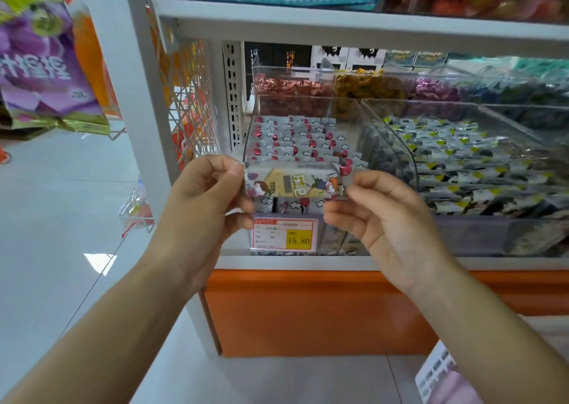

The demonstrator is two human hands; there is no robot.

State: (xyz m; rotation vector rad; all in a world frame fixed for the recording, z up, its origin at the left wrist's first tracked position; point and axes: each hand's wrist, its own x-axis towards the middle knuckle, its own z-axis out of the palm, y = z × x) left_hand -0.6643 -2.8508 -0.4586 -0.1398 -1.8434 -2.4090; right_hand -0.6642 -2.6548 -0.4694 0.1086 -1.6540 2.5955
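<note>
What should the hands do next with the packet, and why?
Probably ease the packet forward and down into the bin. The left hand and right hand pinch its ends right in front of that bin, where matching packets stand in rows.

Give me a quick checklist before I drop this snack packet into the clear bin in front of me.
1. Left-hand grip pinches the snack packet at its left end: ok.
2. Right-hand grip pinches its right end: ok.
3. Packet held level at the front of the clear bin: ok.
4. Bin's top open: ok.
5. Free room among the bin's packed rows: cannot tell.
6. Price tag readable, 15.80: ok.
</note>
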